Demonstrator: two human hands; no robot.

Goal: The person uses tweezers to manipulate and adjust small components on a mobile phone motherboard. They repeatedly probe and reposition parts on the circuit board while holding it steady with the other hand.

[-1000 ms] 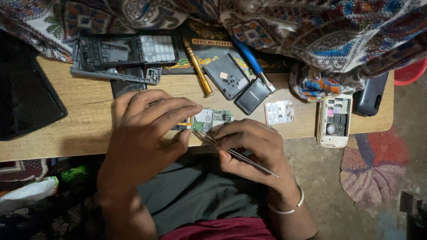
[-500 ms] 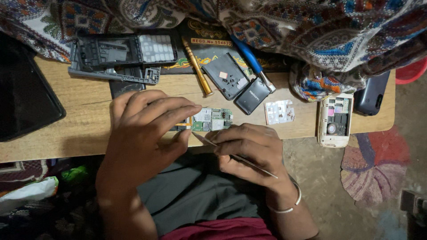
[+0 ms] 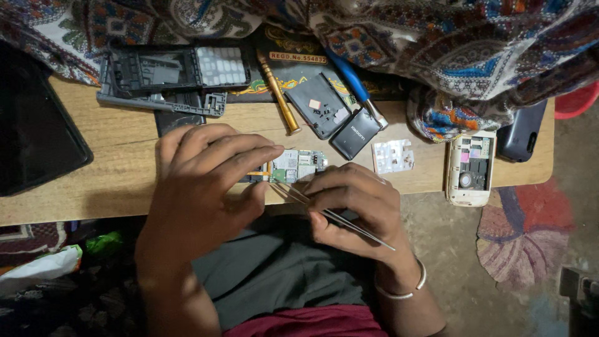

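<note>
Wooden table (image 3: 112, 168), contents listed from its left edge to its right edge.

Left edge: a dark flat tablet (image 3: 34, 134), lying face up, partly over the edge.

Back edge, left part: a grey phone frame (image 3: 159, 93) with a black housing and pale keypad (image 3: 218, 65) laid on it; a dark phone body (image 3: 178, 118) lies just in front, partly under the left hand.

Front edge, middle: the left hand (image 3: 203, 184), fingers curled down, pinning a small green circuit board (image 3: 298, 165) flat on the table close to the front edge; the thumb presses at the board's left end. The right hand (image 3: 355, 206) is closed around thin metal tweezers (image 3: 331, 215), whose tips touch the near side of the board.

Back edge, middle: a brass-coloured screwdriver (image 3: 279, 93), angled; a dark back cover (image 3: 321, 106); a black battery (image 3: 354, 134) just beside it; a blue-handled tool (image 3: 355, 87) touching the battery's far side.

Right part: a small pale flat part (image 3: 392, 156); a white phone (image 3: 471, 168), opened, hanging over the front edge; a dark phone (image 3: 521, 131) at the right edge.

Patterned cloth (image 3: 437, 43) drapes the whole back edge.
</note>
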